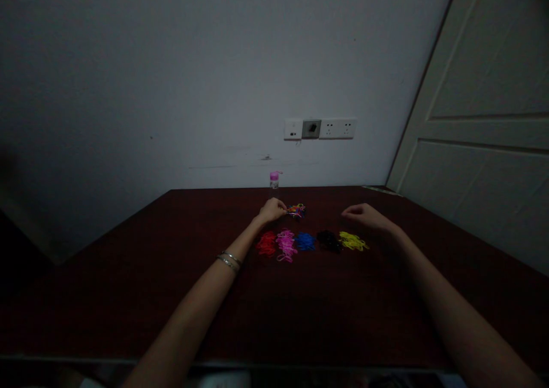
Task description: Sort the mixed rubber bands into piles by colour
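A: Where is the mixed pile of coloured loops (pixel 297 210) lying?
B: On the counter (pixel 274 308), just beside the left hand (pixel 271 209); those fingertips are reaching its near-left edge. The right hand (pixel 364 214) is hovering or resting well to its right, just beyond the yellow pile (pixel 352 241).
A: Are the hands holding anything?
B: The left fingers are closing narrowly at the pile, but I can't tell whether a loop is sitting between them. The right fingers are curling in towards the thumb; I can't tell if they're holding anything either.
A: How would those loops handle?
B: They're looking light, soft and stretchy, I'd judge, hardly fragile, but likely to tangle. I'd be pinching one loop at the pile's outer edge, where strands are sticking out.
A: And what's around them?
B: The red pile (pixel 267 244), pink pile (pixel 286 244), blue pile (pixel 305 241) and black pile (pixel 329 241) are lying in a row with the yellow, nearer the person. A pink-capped bottle (pixel 274 182) is standing upright behind the left hand.
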The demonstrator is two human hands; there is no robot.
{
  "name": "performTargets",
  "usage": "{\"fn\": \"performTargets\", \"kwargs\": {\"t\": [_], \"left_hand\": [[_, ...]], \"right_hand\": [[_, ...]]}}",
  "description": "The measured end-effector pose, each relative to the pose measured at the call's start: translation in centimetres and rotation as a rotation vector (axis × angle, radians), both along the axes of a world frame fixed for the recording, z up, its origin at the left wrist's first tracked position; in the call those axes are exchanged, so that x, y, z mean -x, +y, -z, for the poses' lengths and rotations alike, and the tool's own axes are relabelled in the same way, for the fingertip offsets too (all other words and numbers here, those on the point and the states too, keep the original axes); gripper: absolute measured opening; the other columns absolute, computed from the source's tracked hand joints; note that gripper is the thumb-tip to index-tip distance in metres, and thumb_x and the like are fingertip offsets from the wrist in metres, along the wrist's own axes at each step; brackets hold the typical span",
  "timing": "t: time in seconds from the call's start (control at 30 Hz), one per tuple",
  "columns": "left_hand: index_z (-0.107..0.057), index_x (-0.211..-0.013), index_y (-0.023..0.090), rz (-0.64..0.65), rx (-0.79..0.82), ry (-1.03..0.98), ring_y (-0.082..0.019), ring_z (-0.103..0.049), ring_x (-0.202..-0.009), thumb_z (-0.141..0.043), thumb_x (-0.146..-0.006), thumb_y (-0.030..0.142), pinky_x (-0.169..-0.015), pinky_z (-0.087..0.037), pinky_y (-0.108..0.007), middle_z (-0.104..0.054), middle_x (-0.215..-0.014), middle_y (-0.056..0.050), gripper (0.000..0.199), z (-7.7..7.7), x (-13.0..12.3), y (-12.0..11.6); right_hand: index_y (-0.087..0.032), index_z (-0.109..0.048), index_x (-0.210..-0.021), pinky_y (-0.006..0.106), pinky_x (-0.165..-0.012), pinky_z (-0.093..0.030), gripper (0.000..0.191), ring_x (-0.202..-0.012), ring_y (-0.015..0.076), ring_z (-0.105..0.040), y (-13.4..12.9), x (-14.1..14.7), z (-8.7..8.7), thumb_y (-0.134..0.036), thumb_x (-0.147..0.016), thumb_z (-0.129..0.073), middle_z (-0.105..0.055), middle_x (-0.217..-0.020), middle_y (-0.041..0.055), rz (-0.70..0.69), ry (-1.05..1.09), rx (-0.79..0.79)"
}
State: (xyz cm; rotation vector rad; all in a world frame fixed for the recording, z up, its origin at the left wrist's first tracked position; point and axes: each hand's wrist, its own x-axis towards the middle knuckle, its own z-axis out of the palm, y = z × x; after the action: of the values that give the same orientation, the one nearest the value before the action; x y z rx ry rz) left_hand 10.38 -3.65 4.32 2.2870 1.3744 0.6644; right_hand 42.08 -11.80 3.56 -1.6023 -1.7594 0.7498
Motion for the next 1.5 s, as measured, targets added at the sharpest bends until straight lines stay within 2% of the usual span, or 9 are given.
{"fn": "performTargets", "kwargs": {"t": [0.23, 0.5, 0.63, 0.83, 1.07, 1.27, 1.5], "left_hand": [[-0.07, -0.089, 0.018, 0.045, -0.003, 0.085, -0.011, -0.053, -0.065, -0.062, -0.068, 0.035, -0.06, -0.039, -0.02, -0.063, -0.076, -0.003, 0.028, 1.2, -0.9, 0.1], [-0.069, -0.093, 0.022, 0.017, -0.019, 0.193, -0.015, -0.057, -0.077, -0.06, -0.071, 0.042, -0.064, -0.04, -0.021, -0.065, -0.09, -0.005, 0.03, 1.0, -2.3, -0.1], [-0.07, -0.087, 0.022, 0.021, -0.021, 0.208, -0.015, -0.058, -0.076, -0.058, -0.073, 0.042, -0.064, -0.041, -0.022, -0.066, -0.086, -0.005, 0.027, 1.4, -2.6, -0.1], [-0.07, -0.082, 0.019, 0.012, -0.009, 0.18, -0.014, -0.057, -0.074, -0.058, -0.072, 0.039, -0.064, -0.04, -0.021, -0.065, -0.081, -0.004, 0.025, 1.6, -2.9, 0.2], [-0.071, -0.084, 0.018, 0.018, -0.014, 0.121, -0.013, -0.057, -0.073, -0.061, -0.07, 0.026, -0.064, -0.04, -0.021, -0.066, -0.082, -0.003, 0.019, 0.5, -2.6, 0.1], [-0.071, -0.082, 0.016, 0.05, -0.037, 0.081, -0.012, -0.055, -0.07, -0.062, -0.068, 0.026, -0.064, -0.04, -0.021, -0.066, -0.077, -0.004, 0.019, -0.6, -2.3, 0.5], [-0.071, -0.081, 0.013, 0.159, -0.033, 0.113, -0.01, -0.054, -0.066, -0.062, -0.066, 0.022, -0.063, -0.04, -0.02, -0.065, -0.073, -0.004, 0.02, -1.6, -1.6, 0.9]], "right_hand": [[-0.014, -0.066, -0.081, 0.023, -0.048, -0.041, 0.028, -0.055, 0.0133, -0.055, 0.2, 1.1, 0.5, -0.038, -0.07, -0.055, -0.064, -0.067, 0.0053, 0.011, -0.035, -0.049], [-0.013, -0.067, -0.082, 0.024, -0.053, -0.043, 0.031, -0.059, 0.0152, -0.058, 0.3, 1.0, 0.9, -0.038, -0.07, -0.054, -0.066, -0.07, 0.0061, 0.012, -0.115, -0.06], [-0.013, -0.067, -0.082, 0.025, -0.055, -0.044, 0.03, -0.062, 0.0157, -0.059, 0.4, 1.1, 1.5, -0.038, -0.07, -0.053, -0.066, -0.071, 0.0063, 0.01, -0.129, -0.092], [-0.013, -0.067, -0.082, 0.025, -0.057, -0.045, 0.028, -0.064, 0.0161, -0.06, 0.2, 1.4, 1.1, -0.034, -0.069, -0.054, -0.067, -0.074, 0.0072, -0.027, -0.155, -0.075], [-0.013, -0.067, -0.082, 0.025, -0.056, -0.044, 0.028, -0.065, 0.0165, -0.059, 0.0, 1.5, 1.0, -0.032, -0.069, -0.053, -0.067, -0.073, 0.0069, -0.005, -0.177, -0.063], [-0.013, -0.067, -0.082, 0.025, -0.057, -0.044, 0.028, -0.065, 0.0162, -0.059, 0.2, 1.4, 1.1, -0.033, -0.069, -0.054, -0.066, -0.074, 0.0062, -0.02, -0.18, -0.064], [-0.012, -0.066, -0.083, 0.024, -0.056, -0.044, 0.027, -0.065, 0.0156, -0.059, 0.3, 1.7, 1.6, -0.032, -0.07, -0.053, -0.066, -0.074, 0.0057, -0.032, -0.165, -0.094]]}}
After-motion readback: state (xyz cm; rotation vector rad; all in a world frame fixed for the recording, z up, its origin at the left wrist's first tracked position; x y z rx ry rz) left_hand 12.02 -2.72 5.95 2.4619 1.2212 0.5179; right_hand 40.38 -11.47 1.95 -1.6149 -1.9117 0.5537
